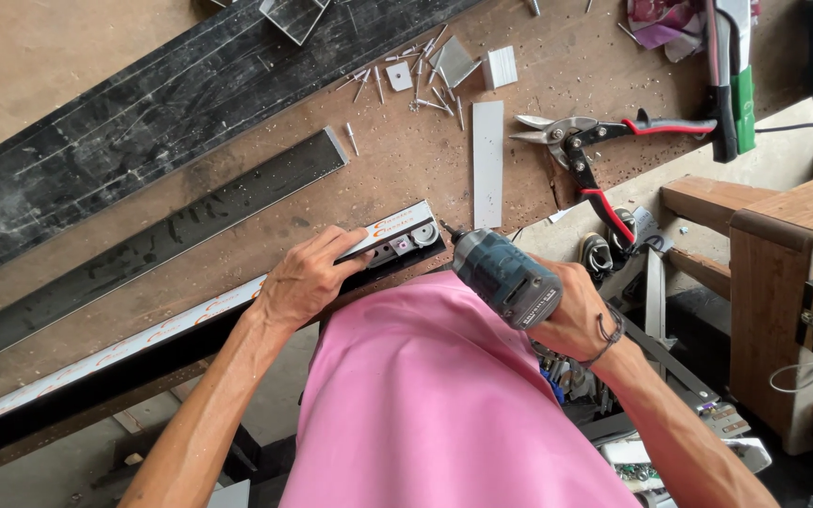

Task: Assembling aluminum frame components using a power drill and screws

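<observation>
While the left hand (308,277) presses fingers together on the film-covered aluminium rail (190,320) along the workbench's (406,160) near edge, the right hand (571,315) clamps a blue cordless drill (502,276) at the rail's end.

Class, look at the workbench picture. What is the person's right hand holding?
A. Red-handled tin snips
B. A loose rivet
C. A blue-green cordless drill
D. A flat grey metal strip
C: the right hand grips the blue-green cordless drill, its bit aimed at the end of the long metal rail that the left hand presses down, while the red-handled tin snips lie untouched on the bench.
</observation>
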